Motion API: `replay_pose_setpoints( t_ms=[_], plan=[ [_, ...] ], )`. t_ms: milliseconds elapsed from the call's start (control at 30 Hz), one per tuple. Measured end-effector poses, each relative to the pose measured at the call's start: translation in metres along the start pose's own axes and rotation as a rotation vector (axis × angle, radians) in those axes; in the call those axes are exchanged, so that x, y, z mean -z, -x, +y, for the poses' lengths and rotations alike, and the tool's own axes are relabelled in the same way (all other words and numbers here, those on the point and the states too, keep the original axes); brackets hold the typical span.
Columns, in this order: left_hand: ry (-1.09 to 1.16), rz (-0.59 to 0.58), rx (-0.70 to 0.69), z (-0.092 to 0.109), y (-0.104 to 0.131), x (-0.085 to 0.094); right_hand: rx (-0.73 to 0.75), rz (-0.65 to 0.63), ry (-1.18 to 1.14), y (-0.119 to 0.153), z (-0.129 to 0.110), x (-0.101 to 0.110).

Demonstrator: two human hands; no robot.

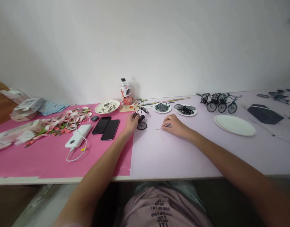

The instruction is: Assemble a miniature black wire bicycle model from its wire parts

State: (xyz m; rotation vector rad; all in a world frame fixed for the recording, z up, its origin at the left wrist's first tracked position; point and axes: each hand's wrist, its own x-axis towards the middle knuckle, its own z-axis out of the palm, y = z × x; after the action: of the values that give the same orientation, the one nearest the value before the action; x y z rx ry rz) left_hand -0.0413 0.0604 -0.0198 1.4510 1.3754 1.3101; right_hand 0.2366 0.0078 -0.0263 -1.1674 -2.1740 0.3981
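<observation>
My left hand (132,123) is closed on a small black toy bicycle (142,119), which it holds tilted just above the table, one wheel toward me. To the right, my right hand (172,125) rests near the table surface, its fingers pinched round a thin tool like a small screwdriver (167,125), whose fine tip points left. Tiny thin pieces lie on the lilac surface between and below the hands, too small to name. Behind them stand a plate of dark green bicycle parts (162,107) and a plate of black parts (186,109).
Finished-looking toy bicycles (221,102) stand at the back right, by stacked white plates (234,125) and a dark block (265,113). To the left lie two phones (110,129), a white power bank (78,136) with cable, and pink pieces (62,121). A bottle (126,92) stands by the wall.
</observation>
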Motion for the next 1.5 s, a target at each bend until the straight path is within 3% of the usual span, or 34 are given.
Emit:
replay_pose_setpoints(
  t_ms=[267,500,633,733,1100,1500],
  plan=[
    [-0.028,-0.048,-0.022,0.000,0.008,-0.006,-0.029,-0.049,0.019,0.000,-0.007,0.002],
    [-0.011,-0.098,-0.004,-0.005,0.012,-0.014,-0.066,-0.054,0.192,-0.004,0.009,0.038],
    [-0.030,-0.124,-0.033,-0.004,0.018,-0.017,-0.141,-0.087,0.197,-0.001,0.022,0.047],
    [-0.029,-0.153,-0.048,-0.002,0.024,-0.020,-0.182,-0.096,0.193,0.004,0.022,0.045],
    [0.080,-0.288,-0.019,0.006,0.047,-0.038,-0.103,-0.040,0.231,0.002,0.009,0.028],
    [0.019,-0.178,-0.065,0.009,0.048,-0.036,-0.212,-0.041,0.156,0.003,0.005,0.018]
  ],
)
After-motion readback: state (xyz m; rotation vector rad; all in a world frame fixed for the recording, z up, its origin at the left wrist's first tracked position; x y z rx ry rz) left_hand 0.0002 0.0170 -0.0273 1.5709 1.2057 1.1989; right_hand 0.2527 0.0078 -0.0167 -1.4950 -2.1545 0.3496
